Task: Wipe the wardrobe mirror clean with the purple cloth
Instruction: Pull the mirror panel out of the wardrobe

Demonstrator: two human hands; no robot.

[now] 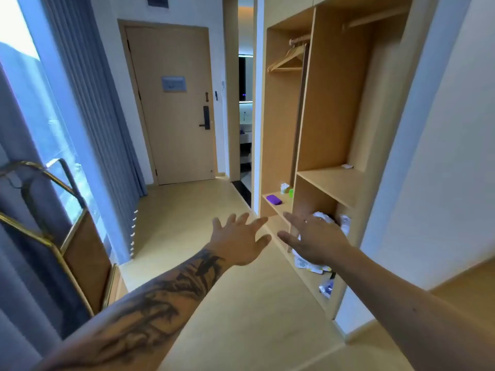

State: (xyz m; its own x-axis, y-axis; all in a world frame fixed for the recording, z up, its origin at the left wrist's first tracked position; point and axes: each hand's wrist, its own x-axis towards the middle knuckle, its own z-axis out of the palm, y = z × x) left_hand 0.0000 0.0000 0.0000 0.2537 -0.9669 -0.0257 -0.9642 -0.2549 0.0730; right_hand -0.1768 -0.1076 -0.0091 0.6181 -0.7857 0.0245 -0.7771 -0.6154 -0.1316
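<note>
Both hands out front, left hand [238, 241] and right hand [314, 241], fingers spread wide, holding nothing. Purple cloth [274, 199] lies folded on the low wardrobe shelf [278, 207], beyond them.

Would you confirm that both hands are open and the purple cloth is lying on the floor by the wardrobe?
Not quite: the head view shows the purple cloth on a low wardrobe shelf, not the floor. The left hand and right hand are indeed open.

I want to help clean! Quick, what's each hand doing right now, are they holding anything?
Left hand: open, fingers spread, holding nothing.
Right hand: open, fingers straight, holding nothing.
The purple cloth lies on the low wardrobe shelf, untouched.
</note>
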